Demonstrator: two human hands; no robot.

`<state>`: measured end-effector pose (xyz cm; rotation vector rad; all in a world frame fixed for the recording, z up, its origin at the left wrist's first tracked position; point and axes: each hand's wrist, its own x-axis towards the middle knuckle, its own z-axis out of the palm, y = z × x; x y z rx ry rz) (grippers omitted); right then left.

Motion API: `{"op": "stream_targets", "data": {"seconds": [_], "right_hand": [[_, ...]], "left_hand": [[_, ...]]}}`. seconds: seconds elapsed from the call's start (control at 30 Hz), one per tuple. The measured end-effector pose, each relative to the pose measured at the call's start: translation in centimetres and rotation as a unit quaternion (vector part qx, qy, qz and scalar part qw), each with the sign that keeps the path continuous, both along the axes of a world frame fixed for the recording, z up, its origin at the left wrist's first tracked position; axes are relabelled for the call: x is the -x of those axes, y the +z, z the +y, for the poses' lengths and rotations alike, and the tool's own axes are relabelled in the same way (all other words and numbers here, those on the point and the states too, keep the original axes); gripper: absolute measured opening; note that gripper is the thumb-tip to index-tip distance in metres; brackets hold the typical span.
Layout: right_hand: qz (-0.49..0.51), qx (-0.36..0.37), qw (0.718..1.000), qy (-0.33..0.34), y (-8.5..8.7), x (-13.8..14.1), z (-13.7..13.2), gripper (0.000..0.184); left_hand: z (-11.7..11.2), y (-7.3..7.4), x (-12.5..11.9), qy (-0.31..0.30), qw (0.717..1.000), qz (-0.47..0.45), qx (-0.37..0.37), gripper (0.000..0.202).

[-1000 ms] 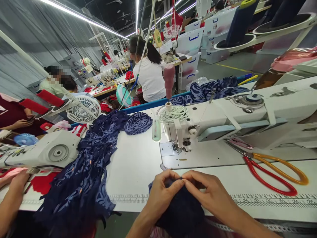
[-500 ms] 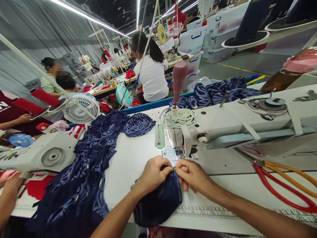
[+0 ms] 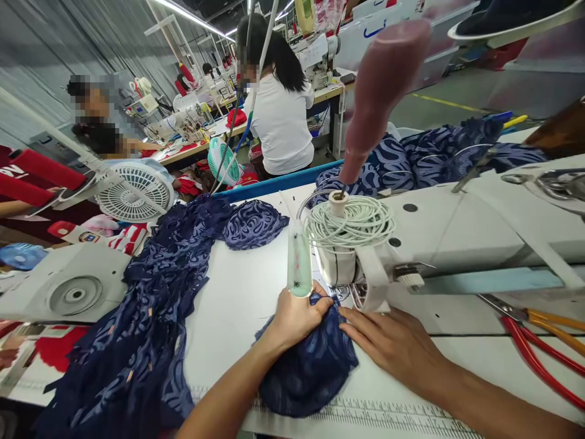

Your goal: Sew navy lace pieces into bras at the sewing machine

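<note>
A navy fabric cup (image 3: 308,372) with a faint swirl pattern lies on the white sewing machine bed, its upper edge at the presser foot (image 3: 342,294). My left hand (image 3: 297,317) pinches that edge between thumb and fingers, just left of the foot. Flat and stretched out, the fingers of my right hand (image 3: 388,335) touch the cup's right edge and the bed. The needle itself cannot be made out. Above my left hand hangs a pale green plate (image 3: 299,262) at the sewing machine head (image 3: 340,265).
Navy patterned fabric pieces (image 3: 150,317) are heaped on the left, with another cup (image 3: 256,224) beside them. Scissors (image 3: 525,323) lie at right. A pink-handled tool (image 3: 384,91) stands in coiled cord (image 3: 350,219). A co-worker (image 3: 281,110) sits ahead; a fan (image 3: 134,190) stands at left.
The cup has moved forward to the presser foot, with both hands. My right hand has gone from pinching the edge to lying flat with stretched fingers. The view has come closer to the machine.
</note>
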<state>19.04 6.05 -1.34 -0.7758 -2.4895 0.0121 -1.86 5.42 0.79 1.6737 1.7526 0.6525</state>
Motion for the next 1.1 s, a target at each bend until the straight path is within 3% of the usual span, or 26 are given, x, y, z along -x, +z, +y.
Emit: {"op": "stream_targets", "data": {"seconds": [0.13, 0.33, 0.5, 0.77, 0.93, 1.1], "right_hand": [[-0.027, -0.062, 0.998, -0.002, 0.5, 0.1, 0.0, 0.034], [-0.039, -0.042, 0.998, -0.038, 0.1, 0.2, 0.2, 0.033], [-0.076, -0.061, 0.995, -0.022, -0.8, 0.1, 0.2, 0.034], [-0.064, -0.014, 0.998, -0.007, -0.2, 0.0, 0.1, 0.033], [-0.035, -0.003, 0.999, -0.009, -1.6, -0.6, -0.2, 0.035], [-0.058, -0.012, 0.998, -0.015, -2.5, -0.6, -0.1, 0.038]], "left_hand": [[-0.1, 0.3, -0.2, 0.01, 1.0, 0.003, 0.005, 0.01], [-0.1, 0.5, -0.3, 0.02, 0.999, -0.028, 0.01, 0.01], [-0.1, 0.4, -0.1, 0.022, 0.999, -0.048, 0.008, 0.009], [-0.2, 0.4, -0.2, 0.013, 1.0, -0.023, -0.006, 0.009], [-0.1, 0.7, 0.0, -0.019, 0.999, -0.016, -0.022, 0.009], [0.7, 0.0, 0.7, -0.026, 0.999, -0.028, -0.038, 0.01]]}}
